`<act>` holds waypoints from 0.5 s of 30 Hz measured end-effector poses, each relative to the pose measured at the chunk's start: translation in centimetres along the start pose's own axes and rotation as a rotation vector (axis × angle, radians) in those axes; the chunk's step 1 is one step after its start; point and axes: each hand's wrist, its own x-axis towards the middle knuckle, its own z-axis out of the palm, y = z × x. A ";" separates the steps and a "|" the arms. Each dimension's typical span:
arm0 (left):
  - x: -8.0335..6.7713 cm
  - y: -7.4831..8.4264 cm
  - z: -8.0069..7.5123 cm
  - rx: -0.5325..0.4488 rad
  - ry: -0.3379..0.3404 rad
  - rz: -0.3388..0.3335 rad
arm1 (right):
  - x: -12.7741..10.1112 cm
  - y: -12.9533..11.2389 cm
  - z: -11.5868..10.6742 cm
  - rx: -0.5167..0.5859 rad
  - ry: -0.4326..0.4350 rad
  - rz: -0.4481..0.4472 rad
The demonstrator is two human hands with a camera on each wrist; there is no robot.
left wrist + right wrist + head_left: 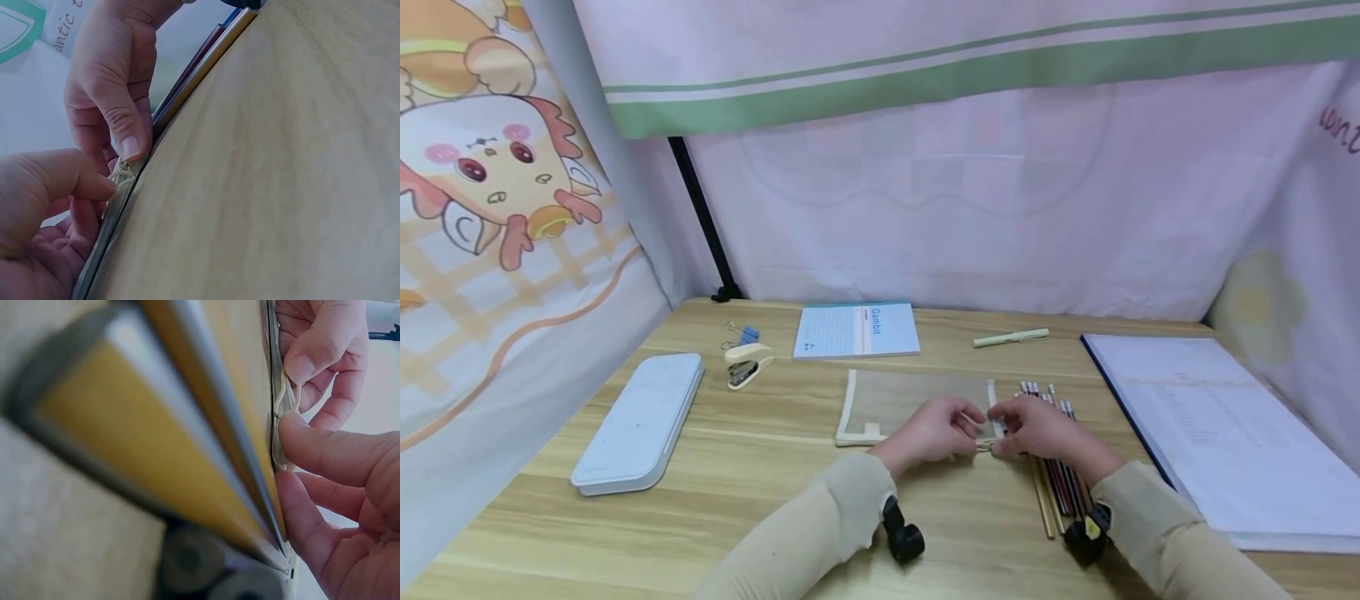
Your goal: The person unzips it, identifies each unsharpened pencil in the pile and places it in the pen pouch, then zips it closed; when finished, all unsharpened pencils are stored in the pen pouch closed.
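A flat translucent zip pouch (917,396) with white edging lies on the table, its zipper edge toward me. At its right front corner my two hands meet. My left hand (936,429) pinches the thin cord loop (298,395) of the zipper pull between thumb and forefinger. With thumb and fingers my right hand (1045,429) grips the pouch's corner beside the zipper end. Under the right wrist lies a bundle of pencils (1060,487), gold and dark ones, partly hidden by that hand; their near ends loom large in the right wrist view.
Left of the pouch are a white pencil case (638,421), a cream stapler (748,364) and blue binder clips (749,335). Behind it lie a notebook (856,330) and a pale green pen (1011,337). A folder with white sheets (1232,417) covers the right side.
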 end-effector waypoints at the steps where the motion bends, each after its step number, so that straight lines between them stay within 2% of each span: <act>1: 0.0 -0.1 0.0 -0.011 0.003 0.000 | 0.0 0.0 0.0 0.005 -0.001 0.007; 9: -0.4 -0.8 -0.7 -0.078 0.035 0.008 | 0.2 0.0 0.0 0.039 -0.001 0.057; 15: -2.0 -1.3 -2.2 -0.100 0.066 -0.028 | 0.4 -0.1 0.1 0.019 0.005 0.085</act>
